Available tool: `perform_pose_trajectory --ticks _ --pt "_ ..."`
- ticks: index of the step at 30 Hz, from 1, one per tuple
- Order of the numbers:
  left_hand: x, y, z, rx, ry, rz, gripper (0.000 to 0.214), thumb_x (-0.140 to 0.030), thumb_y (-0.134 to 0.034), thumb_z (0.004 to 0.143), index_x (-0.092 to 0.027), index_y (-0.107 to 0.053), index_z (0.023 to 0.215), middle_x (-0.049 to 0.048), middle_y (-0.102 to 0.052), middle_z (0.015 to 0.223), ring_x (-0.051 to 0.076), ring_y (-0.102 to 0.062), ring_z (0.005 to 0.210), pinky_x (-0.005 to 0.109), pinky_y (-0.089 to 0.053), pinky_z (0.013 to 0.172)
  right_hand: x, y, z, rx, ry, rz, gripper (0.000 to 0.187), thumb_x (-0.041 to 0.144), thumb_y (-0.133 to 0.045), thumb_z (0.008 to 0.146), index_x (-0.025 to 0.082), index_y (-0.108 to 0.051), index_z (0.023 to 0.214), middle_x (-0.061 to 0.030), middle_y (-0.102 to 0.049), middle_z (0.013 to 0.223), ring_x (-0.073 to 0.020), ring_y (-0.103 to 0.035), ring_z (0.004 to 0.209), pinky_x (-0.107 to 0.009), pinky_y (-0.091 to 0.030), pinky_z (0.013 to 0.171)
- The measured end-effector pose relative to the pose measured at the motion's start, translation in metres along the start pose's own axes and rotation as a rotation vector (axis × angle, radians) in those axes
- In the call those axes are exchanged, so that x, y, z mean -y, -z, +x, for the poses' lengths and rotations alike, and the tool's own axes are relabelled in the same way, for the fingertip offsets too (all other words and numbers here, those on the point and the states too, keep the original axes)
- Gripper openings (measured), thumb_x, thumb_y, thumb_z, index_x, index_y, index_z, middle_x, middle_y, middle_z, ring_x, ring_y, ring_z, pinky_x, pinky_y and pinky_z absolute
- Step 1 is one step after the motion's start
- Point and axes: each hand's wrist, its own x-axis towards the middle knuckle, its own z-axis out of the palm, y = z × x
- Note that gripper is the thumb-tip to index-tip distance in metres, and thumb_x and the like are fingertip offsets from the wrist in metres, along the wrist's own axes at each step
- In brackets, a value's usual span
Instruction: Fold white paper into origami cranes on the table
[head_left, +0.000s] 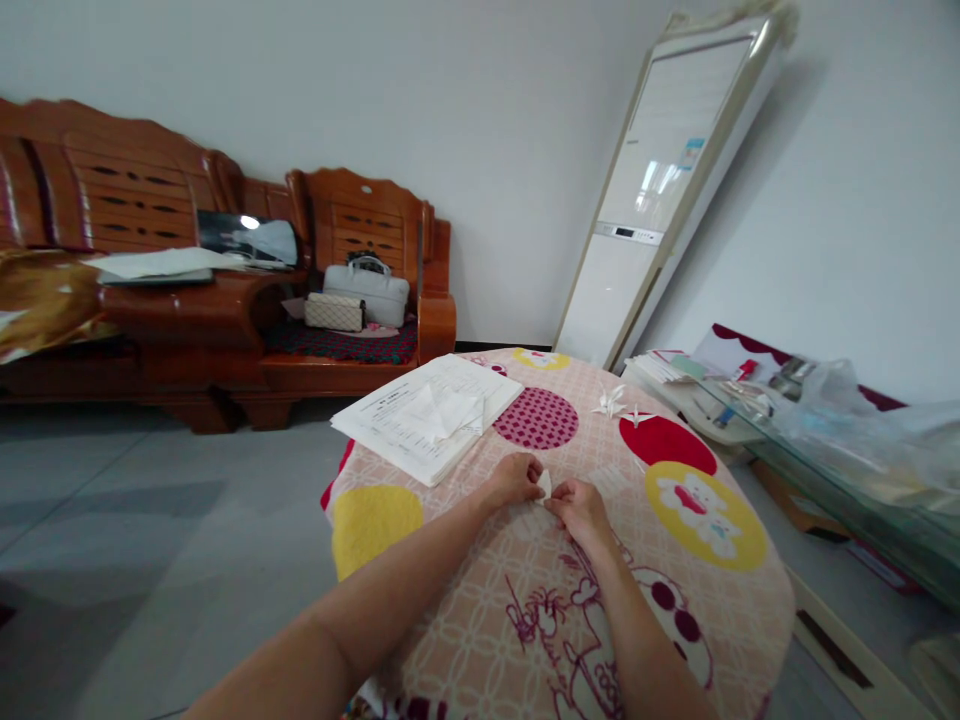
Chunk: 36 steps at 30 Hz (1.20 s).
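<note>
My left hand (514,479) and my right hand (578,508) meet at the middle of a round table covered with a patterned pink cloth (675,610). Both hands pinch a small folded piece of white paper (545,486) between their fingertips, just above the cloth. The fingers of each hand are closed on the paper. A stack of printed white sheets (427,412) lies on the table's far left, beyond my left hand, with a folded sheet on top. Two small folded white paper figures (611,401) sit at the far side of the table.
A carved wooden sofa (187,300) stands against the far wall with a white handbag (367,290) and a small purse on it. A tall white air conditioner (660,200) stands in the corner. A glass-topped low table (825,440) with papers and plastic bags is at the right.
</note>
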Motion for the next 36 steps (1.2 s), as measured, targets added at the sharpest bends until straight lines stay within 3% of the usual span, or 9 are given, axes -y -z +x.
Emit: perform_pose_trajectory --ticks 6,12,19,24,31,36 --pt "-0.004 0.002 0.002 0.01 0.007 0.04 0.036 -0.012 -0.071 0.056 -0.013 -0.066 0.092 -0.0017 -0.065 0.072 0.013 -0.06 0.066 0.02 -0.04 0.057 -0.001 -0.002 0.002 -0.033 -0.013 0.013 0.01 0.016 -0.066 0.072 0.018 -0.057 0.072 0.0084 -0.051 0.04 -0.0084 -0.044 0.029 -0.017 -0.028 0.031" --pt "-0.01 0.001 0.002 0.015 0.023 0.077 0.026 -0.01 -0.07 0.056 -0.014 -0.065 0.081 -0.0016 -0.063 0.069 0.013 -0.058 0.065 0.021 -0.038 0.057 0.003 -0.003 0.002 -0.061 -0.032 -0.013 0.01 0.014 -0.066 0.069 0.018 -0.057 0.073 0.007 -0.053 0.04 -0.01 -0.046 0.03 -0.018 -0.028 0.032" --pt "-0.005 0.001 0.007 0.017 -0.03 0.042 0.032 -0.014 -0.075 0.051 -0.014 -0.061 0.079 -0.0022 -0.059 0.071 0.014 -0.054 0.068 0.023 -0.036 0.058 0.002 -0.005 0.006 -0.05 -0.071 -0.03 0.01 0.016 -0.064 0.069 0.019 -0.056 0.074 0.0064 -0.053 0.041 -0.0108 -0.046 0.028 -0.019 -0.026 0.03" --pt "-0.002 -0.003 0.007 0.038 -0.047 -0.072 0.05 -0.011 -0.073 0.053 -0.015 -0.06 0.1 -0.0041 -0.061 0.071 0.012 -0.056 0.065 0.021 -0.036 0.055 0.001 -0.003 0.005 -0.011 -0.079 0.015 0.012 0.016 -0.063 0.069 0.019 -0.054 0.075 0.0071 -0.053 0.042 -0.0106 -0.046 0.029 -0.019 -0.026 0.029" --pt "-0.008 -0.003 0.018 0.021 -0.081 -0.239 0.042 -0.006 -0.07 0.056 -0.013 -0.065 0.097 -0.0009 -0.062 0.077 0.011 -0.056 0.068 0.02 -0.042 0.059 -0.005 0.006 0.011 0.128 -0.085 0.134 0.014 0.031 -0.059 0.075 0.019 -0.053 0.07 0.0048 -0.058 0.048 -0.0088 -0.046 0.027 -0.018 -0.023 0.026" --pt "-0.01 0.004 0.028 0.008 -0.102 -0.648 0.03 -0.017 -0.074 0.059 -0.011 -0.066 0.087 0.0019 -0.064 0.076 0.011 -0.055 0.066 0.021 -0.043 0.06 -0.007 0.013 0.034 0.185 0.008 0.215 0.027 0.043 -0.061 0.074 0.017 -0.054 0.07 0.0033 -0.061 0.055 -0.0072 -0.049 0.033 -0.017 -0.028 0.03"
